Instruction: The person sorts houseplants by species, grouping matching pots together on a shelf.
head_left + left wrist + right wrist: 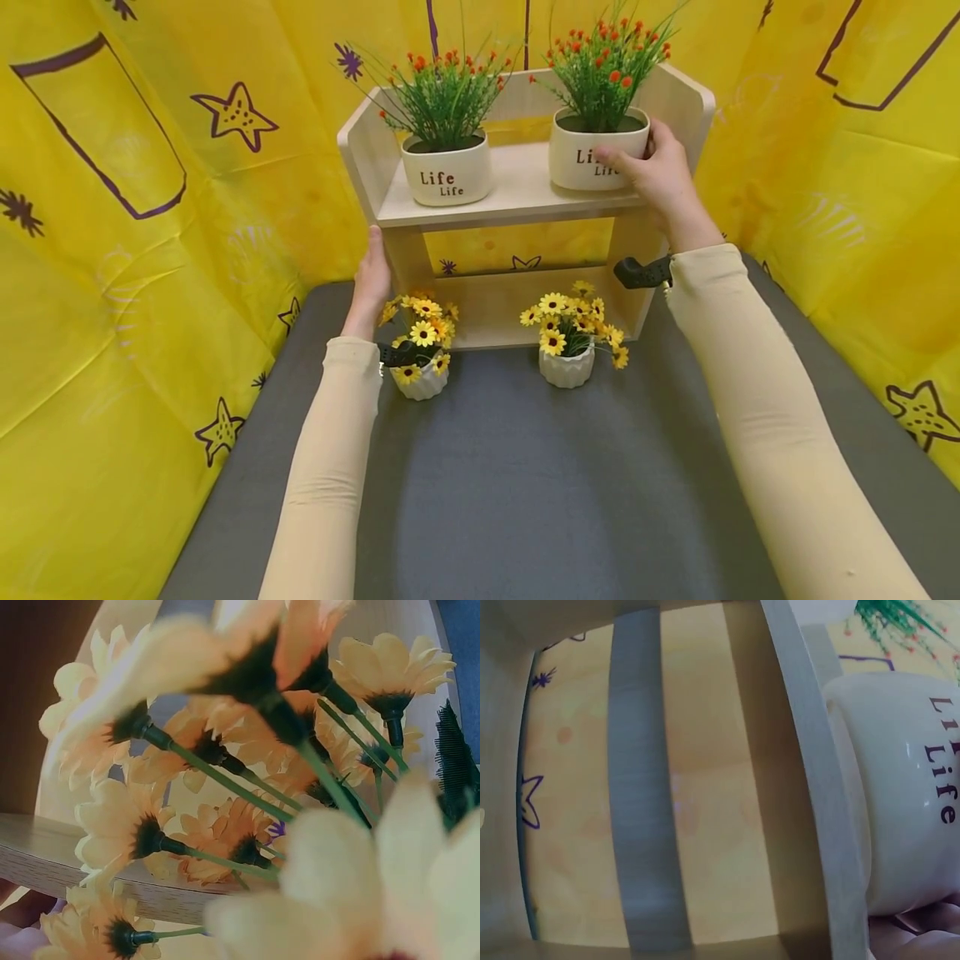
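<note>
My right hand [667, 179] grips the right end of a white oval flower pot [566, 162] marked "Life", its thumb across the front. Green grass with small red flowers [600, 71] grows from it. This pot is on the upper board of a pale wooden shelf [517, 212]; in the right wrist view the white pot [907, 802] is close against the board. A matching pot [447, 179] stands on the board's left half. My left hand [371, 279] touches the outside of the shelf's left side panel; some of its fingers are hidden.
Two small white ribbed pots with yellow daisies, one left [422, 382] and one right [567, 368], stand on the grey tabletop [510, 483] before the shelf. Daisies [225, 825] crowd the left wrist view. A yellow patterned cloth [150, 275] surrounds the table.
</note>
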A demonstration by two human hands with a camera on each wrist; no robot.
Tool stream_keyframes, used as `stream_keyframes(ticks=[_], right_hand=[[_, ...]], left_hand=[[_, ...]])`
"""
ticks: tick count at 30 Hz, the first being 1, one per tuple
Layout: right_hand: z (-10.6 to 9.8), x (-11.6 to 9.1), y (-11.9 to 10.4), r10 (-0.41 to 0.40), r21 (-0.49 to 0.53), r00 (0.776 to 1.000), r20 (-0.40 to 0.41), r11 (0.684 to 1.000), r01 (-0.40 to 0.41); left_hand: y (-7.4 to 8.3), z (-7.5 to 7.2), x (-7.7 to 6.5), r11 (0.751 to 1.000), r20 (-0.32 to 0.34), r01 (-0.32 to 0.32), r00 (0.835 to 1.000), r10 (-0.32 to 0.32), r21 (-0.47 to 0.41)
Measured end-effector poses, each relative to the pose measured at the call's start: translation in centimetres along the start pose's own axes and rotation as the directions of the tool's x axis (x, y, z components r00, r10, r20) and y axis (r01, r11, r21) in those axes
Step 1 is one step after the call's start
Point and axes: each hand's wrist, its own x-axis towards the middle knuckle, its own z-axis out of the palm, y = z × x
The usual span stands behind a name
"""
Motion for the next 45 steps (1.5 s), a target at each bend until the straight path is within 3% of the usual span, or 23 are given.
stream_keyframes(ticks=[11,25,45], right_hand=[[-0.3,1.1,0.7,0.061,0.088,0.998,-0.016,0.994,-0.059],[-0.3,1.5,0.3,0.097,0.004,0.995,0.027,0.995,-0.097],[-0.8,1.9,0.2,0.089,-0.142,0.989,0.117,0.987,-0.072]], left_hand=[[-0.1,0.1,-0.1,1.0,0.003,0.021,1.0,-0.021,-0.011],[0.1,0.0,0.0,1.0,-0.008,0.011,1.0,-0.011,0.002],[-0.1,0.1,-0.3,1.0,0.0,0.0,1.0,0.0,-0.017]])
